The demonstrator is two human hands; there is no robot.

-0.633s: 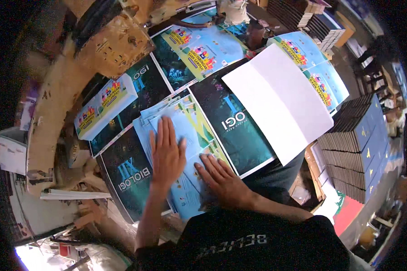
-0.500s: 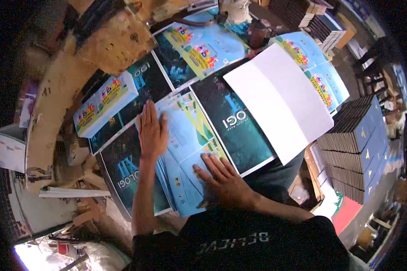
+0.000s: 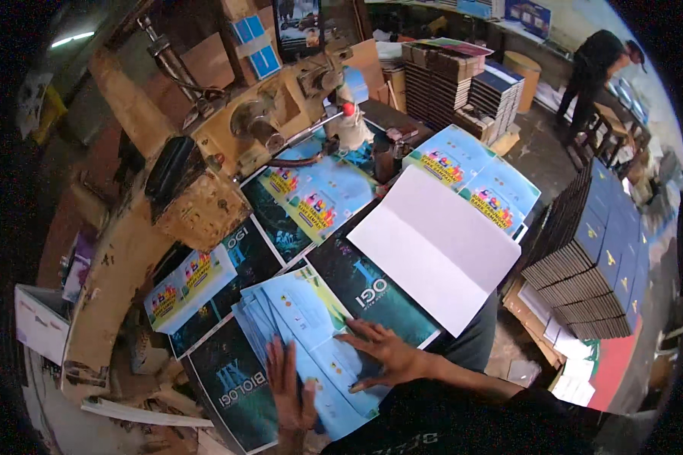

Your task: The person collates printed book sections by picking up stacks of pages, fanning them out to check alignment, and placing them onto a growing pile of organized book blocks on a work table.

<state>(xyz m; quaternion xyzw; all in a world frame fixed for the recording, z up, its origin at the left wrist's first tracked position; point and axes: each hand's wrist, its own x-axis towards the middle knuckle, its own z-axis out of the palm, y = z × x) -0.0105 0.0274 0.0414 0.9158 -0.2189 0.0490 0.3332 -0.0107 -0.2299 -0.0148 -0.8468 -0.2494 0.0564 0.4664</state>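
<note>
Light blue printed sheets (image 3: 300,307) lie in a slightly fanned pile in front of me, several edges showing along the left side. My left hand (image 3: 290,390) rests at the pile's left edge, fingers stretched out. On the pile's right side is my right hand (image 3: 393,355), its fingers spread over the top sheet. Neither hand grips anything. To the right, a white sheet (image 3: 440,243) with a crease across it lies blank side up. Beyond it are blue and yellow printed covers (image 3: 486,178).
Dark teal posters (image 3: 243,387) cover the work surface. At left stands a narrow stack of printed booklets (image 3: 190,288) beneath a worn beige machine (image 3: 197,205). Dark blue books (image 3: 584,258) are piled at right. A person (image 3: 596,76) bends over at the far right.
The view has tilted up, showing more of the machine and room. My left hand has drawn back from the pile's far end toward me; the right hand's fingers have spread wider.
</note>
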